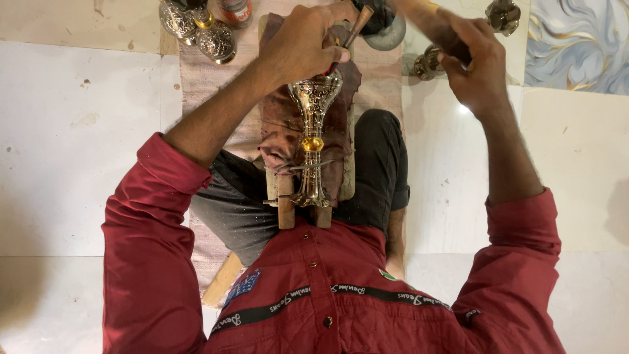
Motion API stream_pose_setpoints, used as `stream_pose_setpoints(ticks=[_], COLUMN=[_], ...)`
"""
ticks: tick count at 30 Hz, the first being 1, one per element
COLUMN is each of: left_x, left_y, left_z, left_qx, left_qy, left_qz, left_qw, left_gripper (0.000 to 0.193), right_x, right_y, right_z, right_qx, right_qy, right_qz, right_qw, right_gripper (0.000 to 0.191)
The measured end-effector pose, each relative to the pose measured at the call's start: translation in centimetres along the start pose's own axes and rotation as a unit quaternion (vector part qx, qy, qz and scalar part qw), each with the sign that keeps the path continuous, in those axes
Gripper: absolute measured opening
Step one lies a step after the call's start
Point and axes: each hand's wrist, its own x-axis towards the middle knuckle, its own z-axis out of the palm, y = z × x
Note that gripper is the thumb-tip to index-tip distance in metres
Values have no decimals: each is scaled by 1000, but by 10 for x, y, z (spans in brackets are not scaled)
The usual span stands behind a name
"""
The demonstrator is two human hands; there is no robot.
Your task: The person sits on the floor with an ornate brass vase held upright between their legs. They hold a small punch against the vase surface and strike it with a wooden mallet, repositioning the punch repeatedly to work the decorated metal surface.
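Pale, scuffed floor tiles (72,131) with a marbled blue tile (580,42), perhaps decorative.

Partly unseen: wooden tool (429,16) in right hand (475,62), motion-blurred and cut by top edge; chisel (354,33) tip hidden behind left hand (301,46); metal vessels (196,26) at top cropped; wooden board (282,203) largely covered by cloth (278,128).
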Motion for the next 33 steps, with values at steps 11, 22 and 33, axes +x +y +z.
stream_pose_setpoints(ticks=[11, 22, 33], left_x=[3, 10, 17], left_y=[-4, -12, -13], left_z=[-3, 1, -6], left_qx=[-8, -13, -39], left_qy=[-23, -14, -65], left_qz=[25, 95, 109], left_qw=[999, 995, 991], left_gripper=[45, 44, 36], right_x=[-7, -9, -14], right_y=[-7, -7, 1], right_z=[12, 22, 30], right_qx=[49, 121, 266], right_qy=[28, 29, 37], right_qz=[32, 54, 95], right_qw=[998, 991, 959], right_gripper=[65, 66, 56])
